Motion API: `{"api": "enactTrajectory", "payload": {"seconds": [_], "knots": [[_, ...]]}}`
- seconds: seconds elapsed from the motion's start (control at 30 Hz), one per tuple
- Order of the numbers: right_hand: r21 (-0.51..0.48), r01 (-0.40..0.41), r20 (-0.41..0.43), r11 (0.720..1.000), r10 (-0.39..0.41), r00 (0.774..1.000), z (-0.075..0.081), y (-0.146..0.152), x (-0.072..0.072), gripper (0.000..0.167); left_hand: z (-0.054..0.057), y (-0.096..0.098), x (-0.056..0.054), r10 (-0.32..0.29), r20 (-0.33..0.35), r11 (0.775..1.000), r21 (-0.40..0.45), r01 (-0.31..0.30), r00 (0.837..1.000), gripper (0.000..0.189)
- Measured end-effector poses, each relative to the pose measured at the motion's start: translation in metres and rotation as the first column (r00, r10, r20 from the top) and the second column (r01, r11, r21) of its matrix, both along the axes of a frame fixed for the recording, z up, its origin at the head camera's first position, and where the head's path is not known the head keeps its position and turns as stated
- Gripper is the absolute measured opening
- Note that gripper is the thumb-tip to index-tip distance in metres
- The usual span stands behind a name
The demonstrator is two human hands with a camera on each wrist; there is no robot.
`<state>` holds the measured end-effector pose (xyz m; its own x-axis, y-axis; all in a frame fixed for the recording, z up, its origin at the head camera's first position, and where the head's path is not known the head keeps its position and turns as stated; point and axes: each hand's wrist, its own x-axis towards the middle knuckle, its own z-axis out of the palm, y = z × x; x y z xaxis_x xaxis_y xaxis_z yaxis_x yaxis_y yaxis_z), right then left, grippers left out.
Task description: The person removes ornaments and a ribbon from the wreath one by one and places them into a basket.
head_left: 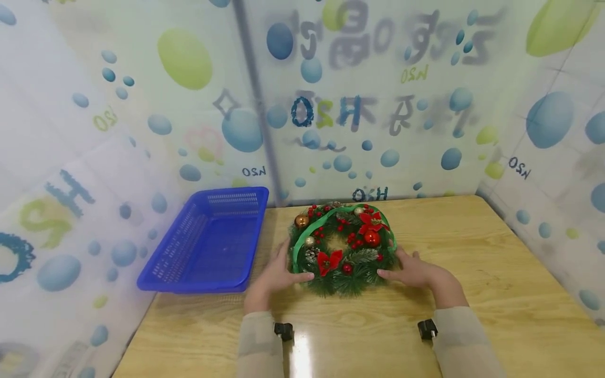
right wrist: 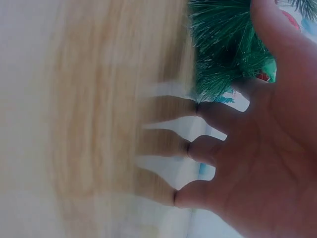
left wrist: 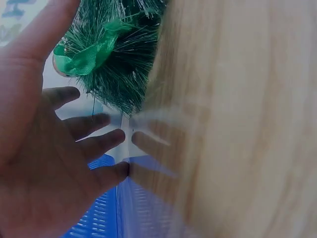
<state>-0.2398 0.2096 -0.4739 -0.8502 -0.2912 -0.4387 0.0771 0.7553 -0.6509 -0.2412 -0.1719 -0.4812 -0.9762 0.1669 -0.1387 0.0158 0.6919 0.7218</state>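
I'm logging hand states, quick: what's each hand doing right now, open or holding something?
Left hand: open, fingers spread beside the Christmas wreath, not gripping it.
Right hand: open, fingers spread at the wreath's opposite side, holding nothing.

The wreath (head_left: 357,256) is green, red and gold — the basket (head_left: 224,249) blue, the table (head_left: 359,336) yellowish wood-grain.

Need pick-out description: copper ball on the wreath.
Right of the blue basket on the wooden table is a green wreath. On its far left edge, outside the green ribbon, sits the copper ball. Unlike the red berries and pale ball nearby, it is bigger and copper.
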Motion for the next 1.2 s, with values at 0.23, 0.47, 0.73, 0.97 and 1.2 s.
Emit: {"api": "enactTrajectory", "payload": {"seconds": [0.23,0.47,0.73,0.97,1.2], "knots": [[0.009,-0.031,-0.014,0.999,0.031,0.999,0.0,0.001,0.0,0.12,0.001,-0.001,-0.007,0.011,0.051,1.0,-0.014,-0.01,0.999,0.131],[0.014,-0.067,-0.066,0.998,0.067,0.996,-0.003,0.004,0.002,0.109,-0.001,-0.002,-0.007,-0.014,0.039,1.0,-0.027,0.015,0.999,0.128],[0.014,-0.082,-0.056,0.997,0.082,0.995,-0.004,0.005,0.003,0.108,-0.003,-0.001,0.001,-0.017,0.045,1.0,-0.021,0.018,0.999,0.126],[0.017,-0.078,-0.06,0.997,0.079,0.995,-0.003,0.004,0.004,0.107,0.003,-0.002,0.006,-0.031,0.061,0.999,-0.011,0.032,0.998,0.126],[0.015,-0.083,-0.065,0.996,0.084,0.994,0.0,0.002,0.003,0.107,0.013,-0.005,0.01,0.039,-0.001,0.996,0.078,-0.039,0.999,0.088]]}}
